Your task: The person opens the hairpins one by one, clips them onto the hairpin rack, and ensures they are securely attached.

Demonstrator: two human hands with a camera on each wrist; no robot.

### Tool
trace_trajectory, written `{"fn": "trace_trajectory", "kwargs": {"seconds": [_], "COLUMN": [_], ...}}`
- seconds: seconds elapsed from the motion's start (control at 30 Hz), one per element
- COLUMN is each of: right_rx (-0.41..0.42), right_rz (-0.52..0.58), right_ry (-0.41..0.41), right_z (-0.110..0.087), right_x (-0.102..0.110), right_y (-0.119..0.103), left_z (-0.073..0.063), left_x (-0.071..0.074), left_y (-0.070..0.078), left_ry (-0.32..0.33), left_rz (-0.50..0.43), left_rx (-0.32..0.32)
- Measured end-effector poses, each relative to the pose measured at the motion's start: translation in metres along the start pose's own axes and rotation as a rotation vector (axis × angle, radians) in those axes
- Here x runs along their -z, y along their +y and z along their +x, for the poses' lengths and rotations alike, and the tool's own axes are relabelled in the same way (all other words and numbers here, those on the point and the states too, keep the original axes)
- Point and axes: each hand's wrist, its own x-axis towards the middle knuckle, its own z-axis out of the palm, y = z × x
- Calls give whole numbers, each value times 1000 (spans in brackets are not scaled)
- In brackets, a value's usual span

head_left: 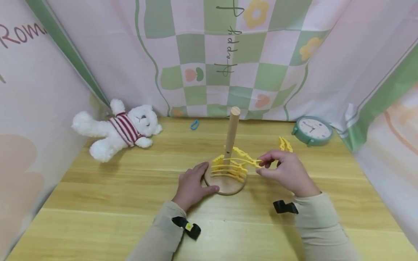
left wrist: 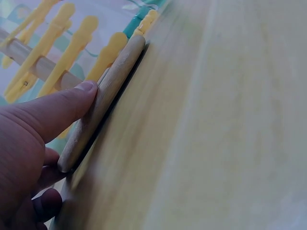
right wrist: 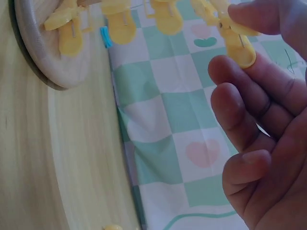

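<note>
A round wooden base [head_left: 230, 188] carries an upright wooden post [head_left: 232, 130]. Several long, curved yellow hair clips [head_left: 225, 176] hang around the post, stacked low near the base. My left hand [head_left: 193, 186] grips the base's left edge, its thumb on the top near the rim [left wrist: 112, 91] in the left wrist view. To the right of the post, my right hand [head_left: 289, 172] pinches one end of a yellow hair clip [right wrist: 241, 51] between thumb and fingers. The rest of that clip reaches around the post, above the stacked ones. Its far side is partly hidden.
Beyond my right hand lies another yellow hair clip [head_left: 285, 144], partly hidden by it. A green clock [head_left: 313, 130] is at the back right. A white teddy bear [head_left: 124, 128] lies at the back left, and a small blue ring-shaped piece [head_left: 194, 125] lies behind the post.
</note>
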Motion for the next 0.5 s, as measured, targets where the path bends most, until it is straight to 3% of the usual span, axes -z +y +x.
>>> {"fn": "trace_trajectory", "kwargs": {"seconds": [0.5], "right_rx": [39], "right_rz": [22], "right_ry": [-23], "right_z": [2], "right_x": [-10], "right_y": [-9], "left_z": [0], "left_x": [-2], "left_y": [0], "left_ry": [-23], "left_rz": [37], "left_rx": [-28]}}
